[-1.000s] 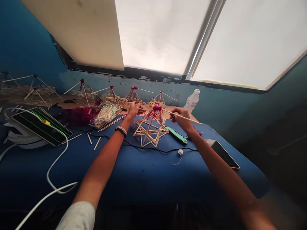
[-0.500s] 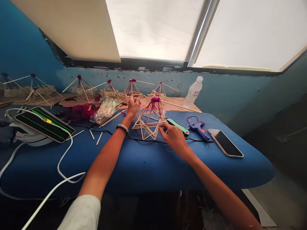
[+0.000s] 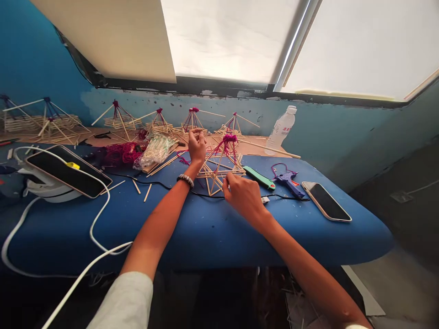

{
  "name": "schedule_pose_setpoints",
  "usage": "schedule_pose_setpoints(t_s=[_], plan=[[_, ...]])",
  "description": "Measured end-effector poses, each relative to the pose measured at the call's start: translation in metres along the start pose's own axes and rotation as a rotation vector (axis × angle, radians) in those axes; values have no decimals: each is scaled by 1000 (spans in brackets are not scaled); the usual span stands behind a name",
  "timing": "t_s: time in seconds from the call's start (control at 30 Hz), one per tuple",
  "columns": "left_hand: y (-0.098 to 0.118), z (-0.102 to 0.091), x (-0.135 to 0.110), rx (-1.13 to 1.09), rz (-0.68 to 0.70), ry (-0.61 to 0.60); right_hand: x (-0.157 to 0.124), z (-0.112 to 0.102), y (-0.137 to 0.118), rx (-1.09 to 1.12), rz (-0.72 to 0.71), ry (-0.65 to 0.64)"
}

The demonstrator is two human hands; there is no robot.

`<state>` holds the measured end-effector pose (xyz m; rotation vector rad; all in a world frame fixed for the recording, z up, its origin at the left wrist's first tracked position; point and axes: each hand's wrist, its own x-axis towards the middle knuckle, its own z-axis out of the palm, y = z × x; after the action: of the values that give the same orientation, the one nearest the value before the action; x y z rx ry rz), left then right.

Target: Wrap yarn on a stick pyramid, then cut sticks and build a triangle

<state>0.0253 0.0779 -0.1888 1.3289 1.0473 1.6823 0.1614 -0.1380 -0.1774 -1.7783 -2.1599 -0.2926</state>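
Judging by its thin sticks, the stick frame (image 3: 216,173) should be very light, stiff along each stick but fragile at the joints, and a hard squeeze could break it or twist it out of shape. The yarn knot (image 3: 229,138) on its top looks soft and may give under the fingers, so a better hold is probably low, at a corner of the base where several sticks meet, with only a gentle pinch.

The frame stands upright on the blue surface (image 3: 192,233), between the two hands and to the left of the green cutter (image 3: 259,177). Its base looks like a star made of pale wooden sticks, laid in crossing layers; from it, sloping sticks rise to the dark pink knot, and strands of yarn hang below. One long stick (image 3: 269,148) seems to go out from the top toward the right.

The right hand (image 3: 243,192) has bent fingers just beside the front corner of the base; its fingertips are partly hidden, so I cannot tell if they grip a stick. The left hand (image 3: 197,147), at the far left side, is loosely curled, and whether it holds anything I cannot tell.
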Motion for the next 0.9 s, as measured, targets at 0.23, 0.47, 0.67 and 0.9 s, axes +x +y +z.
schedule_pose_setpoints(t_s=[0.23, 0.47, 0.67, 0.9], plan=[[3, -3, -4, 36, 70, 276, 3, -8, -19, -68, -116, -125], [6, -15, 10, -10, 35, 408, -7, -8, -13, -29, -116, -121], [14, -16, 6, -60, -4, 173, 24, -6, 40, 231, 42, 145], [22, -16, 6, -24, -1, -157, 151, 4, 87, 765, 61, 206]])
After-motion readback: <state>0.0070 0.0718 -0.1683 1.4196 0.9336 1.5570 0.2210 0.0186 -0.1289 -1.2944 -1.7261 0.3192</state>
